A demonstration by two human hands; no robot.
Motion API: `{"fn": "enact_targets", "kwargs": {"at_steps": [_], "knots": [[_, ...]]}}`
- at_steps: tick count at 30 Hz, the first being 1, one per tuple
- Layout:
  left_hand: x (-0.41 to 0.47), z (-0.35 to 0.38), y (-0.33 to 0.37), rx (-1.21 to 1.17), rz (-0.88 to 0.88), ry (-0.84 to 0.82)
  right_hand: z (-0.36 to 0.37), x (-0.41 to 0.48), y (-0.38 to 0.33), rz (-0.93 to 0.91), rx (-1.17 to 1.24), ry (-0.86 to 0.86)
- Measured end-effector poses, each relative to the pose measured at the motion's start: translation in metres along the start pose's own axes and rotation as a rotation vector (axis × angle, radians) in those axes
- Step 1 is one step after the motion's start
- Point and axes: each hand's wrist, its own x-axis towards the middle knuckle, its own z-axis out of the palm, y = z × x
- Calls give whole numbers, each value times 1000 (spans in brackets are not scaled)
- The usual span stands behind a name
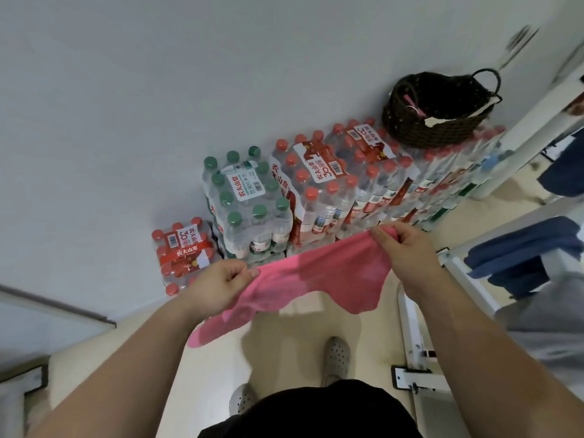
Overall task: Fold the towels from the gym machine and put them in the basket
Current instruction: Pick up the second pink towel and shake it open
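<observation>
Here, a person stands holding a pink towel point(316, 273) stretched in the air between 2 hands, the left hand point(221, 284) and right hand point(404, 248) each pinching a top corner with curled fingers while the cloth sags below. The fold appears to be just starting: the towel hangs open, not yet doubled. Next, the corners likely need bringing together evenly before the carry to the basket point(410, 134), which sits atop stacked bottle packs point(316, 184) ahead. Blue towels point(521, 248) hang on the machine point(410, 327) at right.
</observation>
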Motion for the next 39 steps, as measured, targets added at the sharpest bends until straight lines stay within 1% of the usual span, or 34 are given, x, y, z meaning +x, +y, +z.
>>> {"fn": "enact_targets", "kwargs": {"at_steps": [2, 4, 6, 9, 14, 17, 19, 20, 22, 24, 26, 28, 30, 32, 34, 36, 38, 39], "knots": [[12, 10, 7, -32, 6, 115, -10, 14, 12, 19, 26, 8], [24, 19, 19, -54, 9, 196, -21, 32, 23, 35, 19, 13], [35, 26, 32, -25, -17, 224, -36, 55, 32, 56, 26, -21], [52, 35, 45, 34, -50, 271, -59, 97, 40, 69, 35, -125], [79, 44, 80, 142, -66, 395, -89, 161, 37, -13, -71, -273], [89, 47, 104, 177, -156, 420, -101, 191, 32, -50, -93, -353], [99, 44, 107, 247, -238, 422, -104, 208, 31, -66, -68, -377], [104, 42, 105, 265, -275, 424, -105, 217, 32, -60, -38, -361], [112, 41, 100, 215, -337, 454, -104, 234, 35, -45, -6, -306], [122, 40, 97, 190, -373, 496, -100, 252, 38, -34, -31, -264], [137, 34, 101, 255, -348, 533, -94, 269, 38, -63, -102, -222], [156, 19, 109, 345, -284, 577, -88, 289, 29, -144, -256, -137], [180, -2, 119, 425, -215, 633, -82, 312, 10, -254, -444, -44], [208, -25, 130, 517, -163, 689, -73, 337, -18, -308, -517, 61], [238, -46, 138, 609, -106, 760, -59, 363, -43, -310, -511, 171], [269, -66, 142, 660, -93, 807, -42, 384, -61, -269, -452, 239], [297, -79, 138, 680, -110, 801, -22, 394, -68, -223, -412, 267], [309, -80, 133, 678, -111, 780, -12, 396, -66, -190, -398, 243]]}}
